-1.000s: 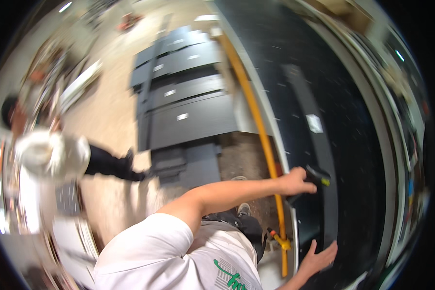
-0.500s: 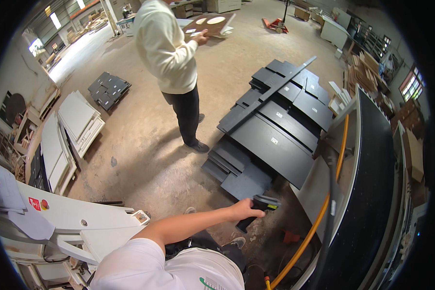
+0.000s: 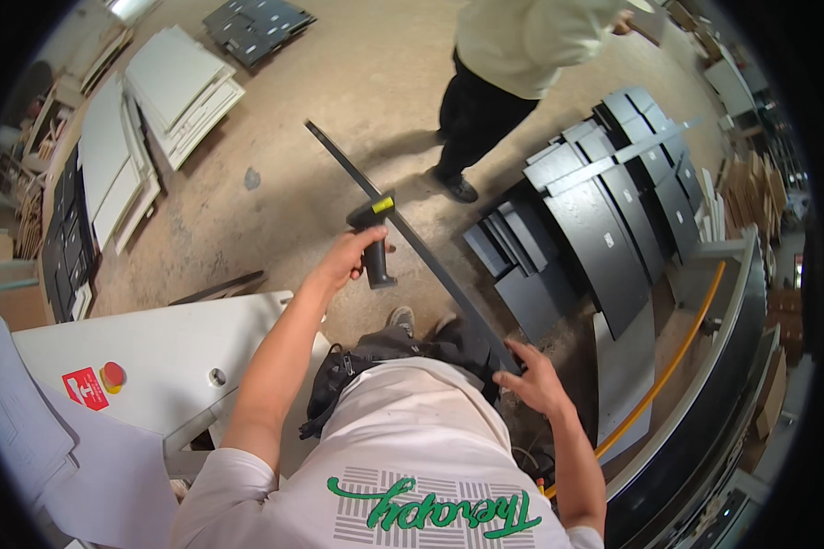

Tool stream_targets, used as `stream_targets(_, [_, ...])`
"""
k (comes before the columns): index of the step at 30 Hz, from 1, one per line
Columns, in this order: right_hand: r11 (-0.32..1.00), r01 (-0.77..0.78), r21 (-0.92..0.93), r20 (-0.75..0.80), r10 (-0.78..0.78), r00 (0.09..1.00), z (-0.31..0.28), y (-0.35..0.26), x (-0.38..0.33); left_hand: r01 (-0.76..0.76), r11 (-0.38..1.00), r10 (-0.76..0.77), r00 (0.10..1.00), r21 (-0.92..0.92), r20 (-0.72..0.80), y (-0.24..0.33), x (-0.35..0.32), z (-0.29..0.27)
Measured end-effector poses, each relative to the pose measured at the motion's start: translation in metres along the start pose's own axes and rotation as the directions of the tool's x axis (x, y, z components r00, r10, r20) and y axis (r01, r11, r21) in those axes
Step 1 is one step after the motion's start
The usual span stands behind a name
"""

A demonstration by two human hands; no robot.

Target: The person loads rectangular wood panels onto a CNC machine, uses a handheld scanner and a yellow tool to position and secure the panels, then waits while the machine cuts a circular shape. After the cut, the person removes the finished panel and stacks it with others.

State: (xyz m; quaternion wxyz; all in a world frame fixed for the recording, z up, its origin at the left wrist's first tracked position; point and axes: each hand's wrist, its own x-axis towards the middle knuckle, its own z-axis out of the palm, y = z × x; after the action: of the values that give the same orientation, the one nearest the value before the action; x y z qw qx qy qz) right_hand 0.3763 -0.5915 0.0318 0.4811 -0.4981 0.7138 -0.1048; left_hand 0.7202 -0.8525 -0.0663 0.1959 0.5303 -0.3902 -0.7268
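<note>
My left hand (image 3: pixel 346 259) is closed around the handle of a black handheld scanner (image 3: pixel 376 258) with a yellow label on its back. The scanner's head is by a long, narrow dark board (image 3: pixel 433 263), which slants from the floor side down toward my waist. Whether the two touch I cannot tell. My right hand (image 3: pixel 537 382) grips the near end of that board, thumb on one side and fingers on the other. To the right lies a stack of dark grey panels (image 3: pixel 588 233) with small white labels and a strip across the top.
A person in a cream top (image 3: pixel 508 55) stands ahead, beyond the board. On my left is a white machine (image 3: pixel 165 348) with a red button and paper sheets (image 3: pixel 101 457). White panels (image 3: pixel 176 82) lie at the far left. A yellow hose (image 3: pixel 673 366) curves on the right.
My view has turned left. The scanner in my left hand has moved from beside the stack to in front of me. My right hand has appeared, holding the narrow board.
</note>
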Motion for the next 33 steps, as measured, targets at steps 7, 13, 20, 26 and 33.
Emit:
stream_targets(7, [0.917,0.392,-0.079,0.233,-0.365,0.901,-0.012,-0.179,0.201,-0.152,0.988,0.139,0.955,-0.028,-0.263,0.115,-0.018,-0.128])
stream_targets(13, [0.576,0.756,-0.309,0.267,-0.711,0.651,-0.009,-0.335,0.354,-0.128,0.99,0.073,0.801,-0.051,-0.594,0.189,0.005,-0.24])
stream_targets(20, [0.268,0.949,-0.166,0.467,-0.826,0.315,-0.004,-0.543,0.48,-0.63,0.768,0.364,0.282,0.115,-0.888,0.208,-0.019,-0.379])
stream_targets(26, [0.431,0.887,-0.166,0.65,-0.628,0.428,0.076,-0.713,0.58,-0.696,0.695,0.312,0.064,0.181,-0.948,0.201,-0.052,-0.564])
stream_targets(33, [0.297,0.955,0.006,0.676,-0.705,0.215,0.187,-0.827,0.64,-0.704,0.694,0.129,-0.082,0.149,-0.988,0.199,-0.068,-0.717])
